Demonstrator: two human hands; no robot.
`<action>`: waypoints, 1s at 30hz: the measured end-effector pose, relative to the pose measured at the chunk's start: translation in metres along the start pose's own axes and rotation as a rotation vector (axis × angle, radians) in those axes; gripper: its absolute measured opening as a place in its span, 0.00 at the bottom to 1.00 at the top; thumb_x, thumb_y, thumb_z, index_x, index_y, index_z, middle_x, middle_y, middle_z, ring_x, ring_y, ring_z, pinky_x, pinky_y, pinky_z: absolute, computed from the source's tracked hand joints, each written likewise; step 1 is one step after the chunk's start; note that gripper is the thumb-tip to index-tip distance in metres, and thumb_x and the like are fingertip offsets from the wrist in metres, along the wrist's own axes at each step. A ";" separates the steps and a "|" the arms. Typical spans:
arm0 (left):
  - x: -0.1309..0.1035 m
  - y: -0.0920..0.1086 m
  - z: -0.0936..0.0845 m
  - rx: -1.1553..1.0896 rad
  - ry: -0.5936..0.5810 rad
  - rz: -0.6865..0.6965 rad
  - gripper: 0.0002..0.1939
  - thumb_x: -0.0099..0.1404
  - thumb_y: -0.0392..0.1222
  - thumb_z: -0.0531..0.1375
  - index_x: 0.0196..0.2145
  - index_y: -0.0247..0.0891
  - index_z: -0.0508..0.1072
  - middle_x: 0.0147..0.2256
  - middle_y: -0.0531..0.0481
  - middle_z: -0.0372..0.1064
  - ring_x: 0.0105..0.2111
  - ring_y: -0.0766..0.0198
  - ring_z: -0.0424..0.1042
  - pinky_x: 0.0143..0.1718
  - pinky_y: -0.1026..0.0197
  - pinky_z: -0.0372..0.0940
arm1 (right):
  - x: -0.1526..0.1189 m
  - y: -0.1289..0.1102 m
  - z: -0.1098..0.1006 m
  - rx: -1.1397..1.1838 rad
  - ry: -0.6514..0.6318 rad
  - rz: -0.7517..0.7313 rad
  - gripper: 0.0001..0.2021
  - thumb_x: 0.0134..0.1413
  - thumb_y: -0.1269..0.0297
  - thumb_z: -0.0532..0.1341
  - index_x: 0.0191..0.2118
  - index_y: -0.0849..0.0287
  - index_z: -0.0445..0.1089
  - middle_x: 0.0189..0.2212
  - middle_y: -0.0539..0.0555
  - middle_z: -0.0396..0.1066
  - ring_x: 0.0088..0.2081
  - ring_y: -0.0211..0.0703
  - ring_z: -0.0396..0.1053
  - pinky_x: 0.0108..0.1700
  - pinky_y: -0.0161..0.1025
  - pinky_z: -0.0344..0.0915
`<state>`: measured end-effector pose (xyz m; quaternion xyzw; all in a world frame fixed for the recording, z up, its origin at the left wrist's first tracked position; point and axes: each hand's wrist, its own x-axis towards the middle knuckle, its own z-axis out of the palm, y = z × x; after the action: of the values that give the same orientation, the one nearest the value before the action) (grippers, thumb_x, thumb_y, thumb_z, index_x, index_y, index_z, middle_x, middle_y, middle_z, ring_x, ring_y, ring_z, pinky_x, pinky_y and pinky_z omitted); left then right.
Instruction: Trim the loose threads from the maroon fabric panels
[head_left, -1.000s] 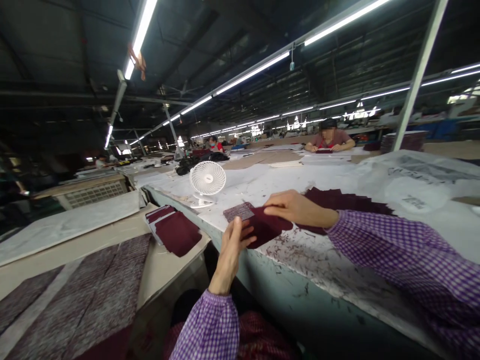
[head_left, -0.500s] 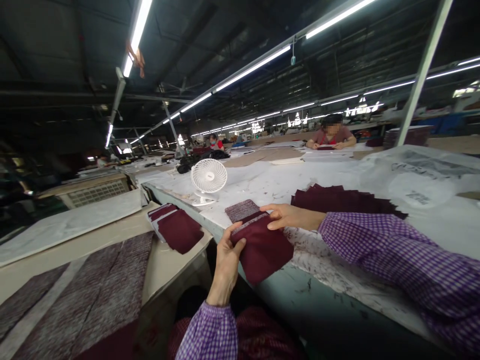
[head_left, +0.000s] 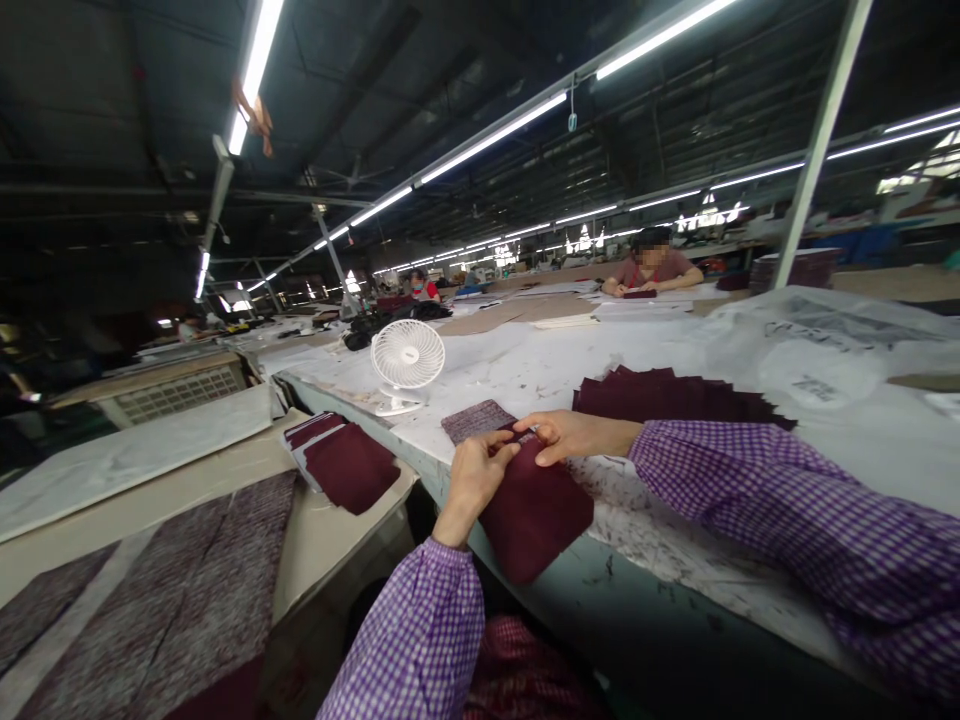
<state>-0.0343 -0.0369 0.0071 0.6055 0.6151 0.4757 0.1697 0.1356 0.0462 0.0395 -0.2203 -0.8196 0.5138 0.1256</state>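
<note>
A maroon fabric piece (head_left: 538,525) lies over the table's front edge, its lower part hanging down. Beneath its far end shows a flecked grey-maroon knit piece (head_left: 476,418). My left hand (head_left: 478,478) has thumb and fingers pinched together at the maroon piece's upper edge. From the right, my right hand (head_left: 574,436) grips the same edge, thumb nearer me and fingers curled toward the left fingertips. The hands nearly touch, and they hide part of the seam between the two materials.
A white fan (head_left: 409,356) stands behind the work. To the right are a fanned maroon stack (head_left: 675,397) and a clear plastic bag (head_left: 832,345). Maroon pieces (head_left: 352,468) and flecked panels (head_left: 195,580) lie on the left surface. A co-worker (head_left: 652,270) sits across the table.
My left hand has moved up and right along the maroon piece's edge, closer to my right hand. The pale flecked strip along that edge is now mostly covered.
</note>
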 end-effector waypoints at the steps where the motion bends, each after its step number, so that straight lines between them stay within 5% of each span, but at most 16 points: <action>1: 0.002 0.003 0.005 0.051 0.003 0.029 0.10 0.57 0.38 0.60 0.37 0.39 0.78 0.34 0.47 0.76 0.36 0.58 0.73 0.39 0.58 0.66 | 0.001 0.002 0.000 -0.032 0.006 0.001 0.32 0.39 0.69 0.62 0.55 0.64 0.58 0.21 0.41 0.54 0.22 0.32 0.58 0.25 0.32 0.57; 6: 0.003 0.007 0.025 0.336 0.002 0.149 0.10 0.59 0.33 0.58 0.35 0.41 0.79 0.36 0.48 0.75 0.37 0.59 0.72 0.41 0.58 0.63 | -0.005 0.013 -0.009 -0.446 0.153 0.004 0.30 0.42 0.67 0.62 0.55 0.67 0.59 0.28 0.51 0.69 0.26 0.37 0.66 0.28 0.33 0.60; 10: -0.001 0.004 0.031 0.471 -0.021 0.197 0.11 0.62 0.34 0.56 0.36 0.41 0.78 0.35 0.49 0.72 0.36 0.60 0.70 0.38 0.61 0.62 | -0.017 0.023 -0.017 -0.684 0.298 -0.064 0.17 0.49 0.68 0.58 0.47 0.66 0.68 0.35 0.57 0.73 0.34 0.41 0.70 0.35 0.34 0.63; 22: -0.003 0.002 0.032 0.634 -0.068 0.351 0.15 0.67 0.37 0.50 0.35 0.44 0.78 0.32 0.51 0.67 0.36 0.64 0.65 0.35 0.64 0.58 | -0.015 0.034 -0.017 -0.781 0.299 -0.110 0.12 0.52 0.70 0.57 0.41 0.64 0.74 0.37 0.56 0.75 0.38 0.42 0.71 0.39 0.34 0.63; 30: -0.001 0.004 0.031 0.705 -0.084 0.372 0.15 0.65 0.34 0.51 0.36 0.43 0.78 0.33 0.49 0.68 0.37 0.63 0.66 0.36 0.64 0.60 | -0.019 0.022 -0.001 -0.962 0.375 -0.273 0.15 0.59 0.68 0.52 0.49 0.57 0.70 0.38 0.54 0.73 0.41 0.42 0.67 0.41 0.36 0.59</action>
<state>-0.0073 -0.0272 -0.0054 0.7466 0.6128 0.2332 -0.1125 0.1578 0.0455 0.0210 -0.2324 -0.9472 0.0109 0.2205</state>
